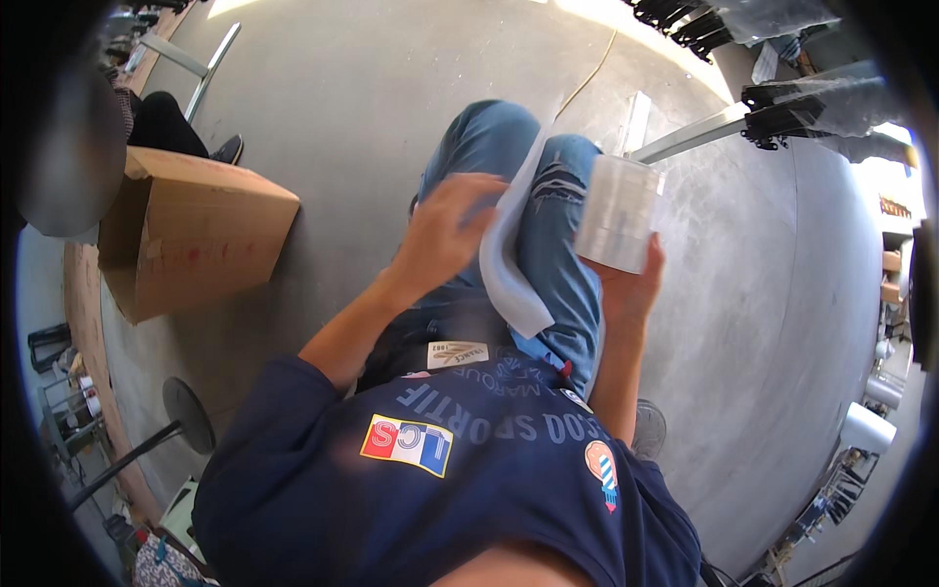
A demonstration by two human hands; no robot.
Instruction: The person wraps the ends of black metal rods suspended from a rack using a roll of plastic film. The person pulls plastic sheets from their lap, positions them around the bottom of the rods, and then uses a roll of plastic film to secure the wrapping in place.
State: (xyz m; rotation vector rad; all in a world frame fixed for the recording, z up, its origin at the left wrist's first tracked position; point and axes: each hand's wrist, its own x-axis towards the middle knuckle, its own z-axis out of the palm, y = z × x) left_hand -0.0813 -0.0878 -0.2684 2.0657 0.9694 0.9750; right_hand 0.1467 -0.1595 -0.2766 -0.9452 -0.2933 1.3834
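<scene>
My right hand [631,284] supports a silvery, see-through block with a rounded, roll-like shape [620,213] beside my right knee. Its fingers are mostly hidden under and behind it, and blur hides its exact kind. Over my left thigh, my left hand [445,235] is raised and slightly blurred. The thumb stands apart from the bent fingers, and nothing shows between them. Just right of that hand, a long whitish, flexible strip [504,269] lies curved across my lap, running down between my knees.
An open cardboard box [215,230] stands at the left, next to another person's leg and shoe [228,149]. Metal bars [690,134] with black parts in clear plastic [792,108] reach in at the upper right. A round-ended black stand [188,415] is lower left.
</scene>
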